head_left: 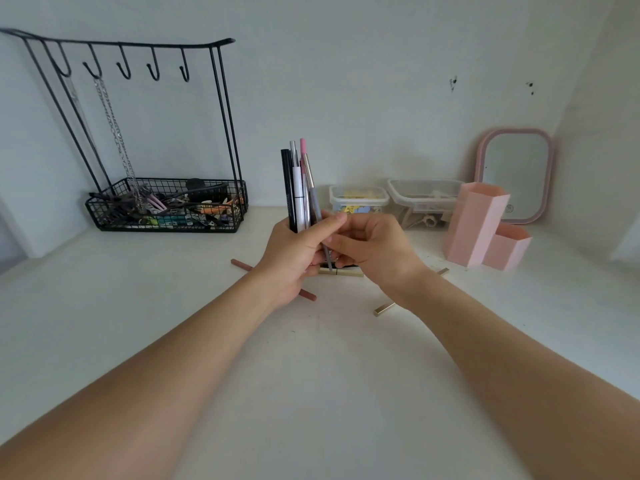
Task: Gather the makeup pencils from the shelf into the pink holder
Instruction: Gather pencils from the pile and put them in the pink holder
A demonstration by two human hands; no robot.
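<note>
Mid-gather: left hand (294,251) grips pencil bundle (298,188); right hand (374,247) pinches grey pencil (317,209). Next, likely carry to pink holder (481,230).

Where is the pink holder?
The pink holder stands on the shelf at the right of the head view, in front of the pink mirror and beside the clear boxes.
</note>
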